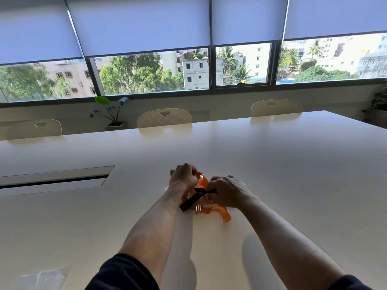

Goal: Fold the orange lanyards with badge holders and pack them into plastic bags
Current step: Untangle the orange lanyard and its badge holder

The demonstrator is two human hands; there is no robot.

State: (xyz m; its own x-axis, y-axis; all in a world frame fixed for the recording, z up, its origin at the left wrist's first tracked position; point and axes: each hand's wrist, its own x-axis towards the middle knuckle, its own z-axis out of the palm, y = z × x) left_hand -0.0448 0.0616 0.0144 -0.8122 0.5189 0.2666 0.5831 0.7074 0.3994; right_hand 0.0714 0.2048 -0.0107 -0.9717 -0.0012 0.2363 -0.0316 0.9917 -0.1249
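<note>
A wide white table runs under half-shaded windows. At its near left corner lies a clear plastic bag. Mid-table, the left hand is closed on the bunched orange lanyard (black clip showing); the right hand pinches the same bundle, one orange loop trailing onto the tabletop.
</note>
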